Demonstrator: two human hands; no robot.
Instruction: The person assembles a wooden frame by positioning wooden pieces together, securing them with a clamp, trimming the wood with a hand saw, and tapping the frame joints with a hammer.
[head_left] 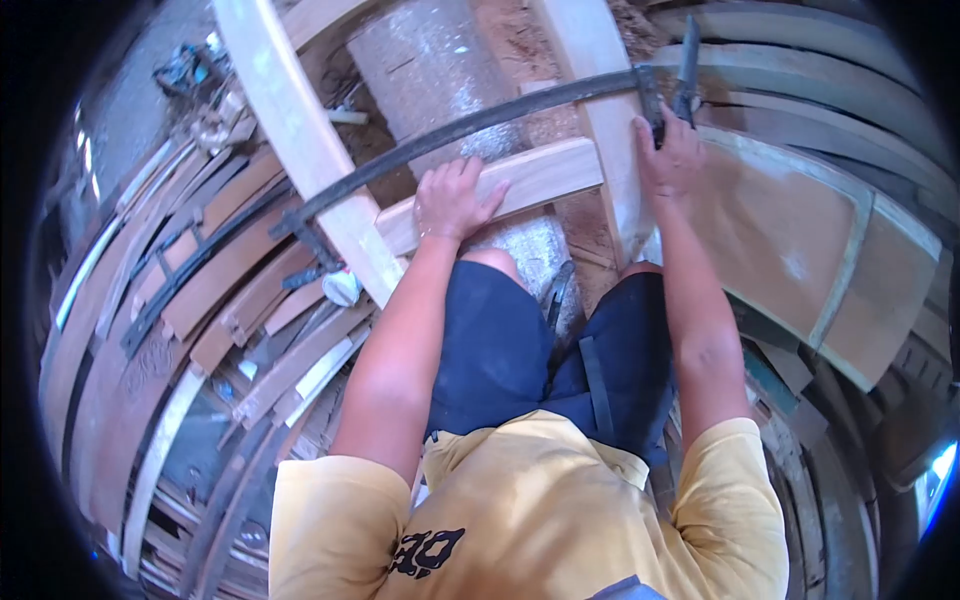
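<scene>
Where the near end of the grey board shows between the knees, one dark tool, partly hidden, kind not clear.

Left hand: half open, palm laid on the crosspiece, fingertips at its far edge, thumb spread apart. Right hand: fingers bent about the right end of the clamp; firmness of hold cannot be told.

Wooden frame, one, spanning the grey board and reaching past both its long edges: left rail outside the left edge, right rail outside the right, crosspiece between. Clamp, one, long dark bar, laid over both rails just beyond the crosspiece.

Progress, as judged: crosspiece in place, its ends seemingly touching both rails; clamp set across. Outstanding: clamp not yet off; its tightness, and whether the joints are fully closed, cannot be told.

Surroundings: white round item, just outside the left rail, near the clamp's left end. Wood strips, heaped left of the frame, crowding that same end. Brown panel, close beside the right forearm; probably leaves little elbow room. Farther off: curved boards, upper right; second crosspiece, at the frame's far end; dark bundle, far left.
</scene>
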